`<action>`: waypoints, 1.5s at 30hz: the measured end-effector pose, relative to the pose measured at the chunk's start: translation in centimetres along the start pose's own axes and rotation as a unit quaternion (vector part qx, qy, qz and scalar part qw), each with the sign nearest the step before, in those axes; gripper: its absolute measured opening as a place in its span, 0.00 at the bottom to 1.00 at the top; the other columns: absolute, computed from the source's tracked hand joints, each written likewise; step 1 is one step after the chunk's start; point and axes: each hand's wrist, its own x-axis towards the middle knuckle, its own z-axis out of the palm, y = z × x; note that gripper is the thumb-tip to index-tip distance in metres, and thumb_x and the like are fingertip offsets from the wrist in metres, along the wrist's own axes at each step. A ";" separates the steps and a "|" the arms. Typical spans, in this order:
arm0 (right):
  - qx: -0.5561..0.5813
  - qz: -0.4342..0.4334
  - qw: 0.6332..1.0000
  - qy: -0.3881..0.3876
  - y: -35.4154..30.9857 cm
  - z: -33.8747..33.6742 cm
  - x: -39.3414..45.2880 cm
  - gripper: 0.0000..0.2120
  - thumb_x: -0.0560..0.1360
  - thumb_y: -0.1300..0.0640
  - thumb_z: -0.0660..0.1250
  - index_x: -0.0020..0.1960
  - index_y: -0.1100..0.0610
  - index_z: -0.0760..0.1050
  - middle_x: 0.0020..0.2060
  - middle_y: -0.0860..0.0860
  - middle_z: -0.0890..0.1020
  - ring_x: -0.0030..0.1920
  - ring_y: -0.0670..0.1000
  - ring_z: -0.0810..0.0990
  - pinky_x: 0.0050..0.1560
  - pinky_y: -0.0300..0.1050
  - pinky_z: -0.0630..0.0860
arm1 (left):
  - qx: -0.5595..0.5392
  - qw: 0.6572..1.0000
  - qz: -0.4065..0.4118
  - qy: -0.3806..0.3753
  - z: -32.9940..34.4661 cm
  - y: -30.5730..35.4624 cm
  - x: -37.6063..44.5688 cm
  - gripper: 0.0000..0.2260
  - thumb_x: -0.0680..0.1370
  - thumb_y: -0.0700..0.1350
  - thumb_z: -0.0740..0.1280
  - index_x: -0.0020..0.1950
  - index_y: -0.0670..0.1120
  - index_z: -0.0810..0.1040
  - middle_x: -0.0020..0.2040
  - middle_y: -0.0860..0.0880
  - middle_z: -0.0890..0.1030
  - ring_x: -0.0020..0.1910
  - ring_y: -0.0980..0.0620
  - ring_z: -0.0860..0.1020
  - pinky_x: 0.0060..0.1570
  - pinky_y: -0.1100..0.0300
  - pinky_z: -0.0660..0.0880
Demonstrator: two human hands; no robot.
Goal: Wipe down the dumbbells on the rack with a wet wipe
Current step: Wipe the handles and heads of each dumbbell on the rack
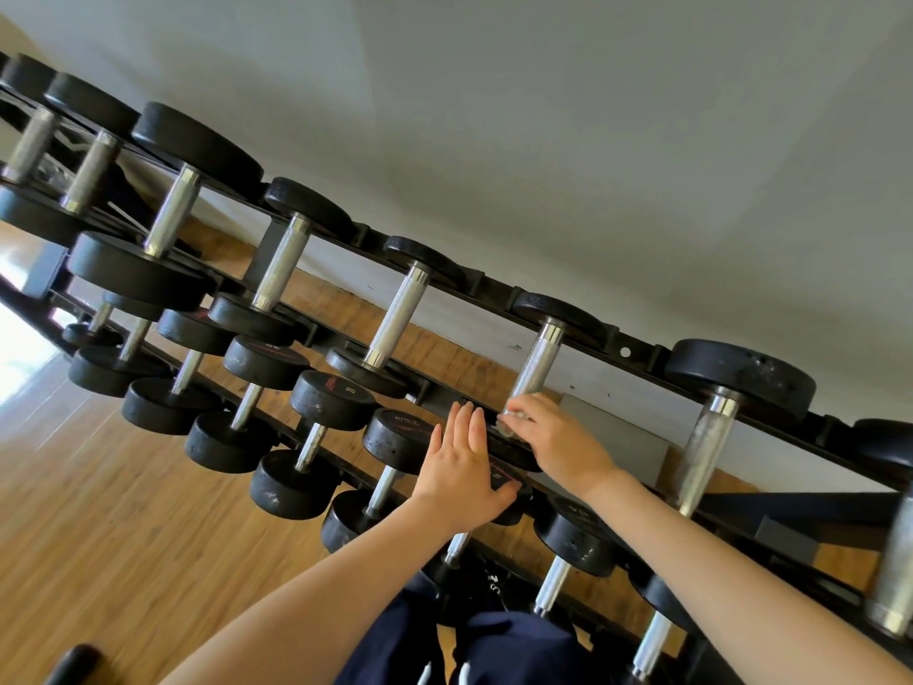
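We look down on a two-tier black rack (637, 349) lined with dumbbells, each a pair of round black heads joined by a knurled silver handle; the heads are scuffed and dusty. The dumbbell being worked on (536, 360) sits on the upper tier, its handle rising just above our right fingertips toward the far rail and its near head mostly hidden under both hands. Our right hand (556, 442) curls its fingers round the lower end of that handle, a glimpse of pale wet wipe (514, 415) pinched beneath them. Our left hand (462, 469) lies flat with straight, closed fingers on the near black head, its thumb hooked over the rim, touching the right wrist's side.
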 end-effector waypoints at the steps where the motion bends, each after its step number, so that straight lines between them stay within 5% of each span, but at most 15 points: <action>1: 0.000 -0.022 0.999 -0.024 0.3 0.1 -0.3 0.14 0.74 0.62 0.65 0.58 0.64 0.78 0.54 0.57 0.79 0.56 0.53 0.78 0.52 0.46 0.80 | -0.002 1.000 0.001 0.002 0.0 0.0 0.0 0.44 0.77 0.61 0.63 0.79 0.42 0.40 0.80 0.43 0.43 0.78 0.46 0.39 0.77 0.48 0.42; 3: -0.020 -0.077 0.995 -0.063 1.4 0.0 -0.7 0.21 0.72 0.63 0.65 0.65 0.62 0.74 0.62 0.57 0.77 0.65 0.55 0.74 0.64 0.53 0.73 | -0.006 1.000 0.003 0.006 0.0 -0.1 0.0 0.44 0.77 0.61 0.64 0.79 0.42 0.40 0.80 0.43 0.43 0.78 0.46 0.39 0.77 0.48 0.42; 6: -0.134 -0.173 0.969 -0.116 3.0 -1.6 -0.3 0.30 0.67 0.64 0.63 0.70 0.59 0.69 0.68 0.54 0.72 0.70 0.54 0.67 0.68 0.55 0.63 | -0.008 1.000 0.003 0.011 0.1 -0.1 0.0 0.44 0.77 0.61 0.64 0.79 0.42 0.40 0.80 0.43 0.43 0.78 0.46 0.40 0.77 0.49 0.41; 12: -0.177 -0.269 0.939 -0.121 3.1 -1.9 2.5 0.23 0.68 0.63 0.71 0.62 0.60 0.77 0.61 0.54 0.79 0.63 0.54 0.76 0.65 0.51 0.66 | -0.010 1.000 0.003 0.013 0.1 -0.1 -0.1 0.44 0.77 0.61 0.64 0.79 0.42 0.41 0.80 0.43 0.45 0.78 0.46 0.41 0.77 0.49 0.42; 20: -0.118 -0.180 0.975 -0.055 2.6 -1.3 1.9 0.27 0.62 0.67 0.78 0.60 0.63 0.78 0.58 0.58 0.80 0.58 0.55 0.80 0.60 0.50 0.74 | -0.002 1.000 0.001 0.003 -0.2 0.1 0.0 0.44 0.78 0.60 0.63 0.79 0.42 0.40 0.80 0.43 0.43 0.78 0.46 0.39 0.77 0.49 0.41; 25: -0.138 -0.224 0.962 -0.069 2.4 -0.9 2.7 0.26 0.61 0.65 0.79 0.58 0.62 0.80 0.56 0.56 0.82 0.57 0.54 0.81 0.60 0.51 0.73 | -0.002 1.000 0.005 -0.002 -0.4 0.0 -0.1 0.45 0.77 0.60 0.64 0.79 0.42 0.40 0.80 0.43 0.43 0.78 0.46 0.40 0.77 0.48 0.42; 31: -0.193 -0.286 0.935 -0.082 4.7 -2.6 0.4 0.23 0.64 0.64 0.75 0.60 0.59 0.79 0.60 0.54 0.80 0.62 0.52 0.77 0.65 0.49 0.67 | 0.004 1.000 -0.002 -0.013 -0.4 0.2 -0.1 0.44 0.78 0.61 0.63 0.79 0.42 0.39 0.80 0.43 0.42 0.78 0.46 0.39 0.77 0.48 0.42; 35: -0.155 -0.268 0.950 -0.030 3.5 -1.2 1.1 0.15 0.75 0.62 0.60 0.58 0.60 0.80 0.57 0.55 0.81 0.59 0.53 0.80 0.62 0.50 0.71 | -0.001 1.000 0.000 -0.004 -0.3 0.1 0.0 0.45 0.77 0.61 0.63 0.79 0.42 0.39 0.80 0.43 0.42 0.78 0.47 0.39 0.77 0.48 0.41; 41: -0.140 -0.266 0.953 -0.033 4.4 -1.8 -0.1 0.15 0.73 0.63 0.61 0.56 0.60 0.81 0.58 0.54 0.81 0.59 0.52 0.79 0.60 0.47 0.73 | 0.005 1.000 -0.008 -0.018 -0.5 0.1 -0.1 0.44 0.78 0.63 0.61 0.79 0.42 0.38 0.80 0.43 0.41 0.78 0.47 0.38 0.77 0.49 0.41; 45: -0.107 -0.143 0.982 0.065 4.3 -3.2 -0.2 0.14 0.70 0.65 0.65 0.54 0.63 0.81 0.55 0.57 0.82 0.56 0.55 0.81 0.58 0.49 0.73 | 0.025 0.999 -0.018 -0.030 -0.9 0.6 -0.2 0.43 0.79 0.67 0.52 0.78 0.40 0.37 0.79 0.42 0.39 0.78 0.46 0.37 0.76 0.49 0.39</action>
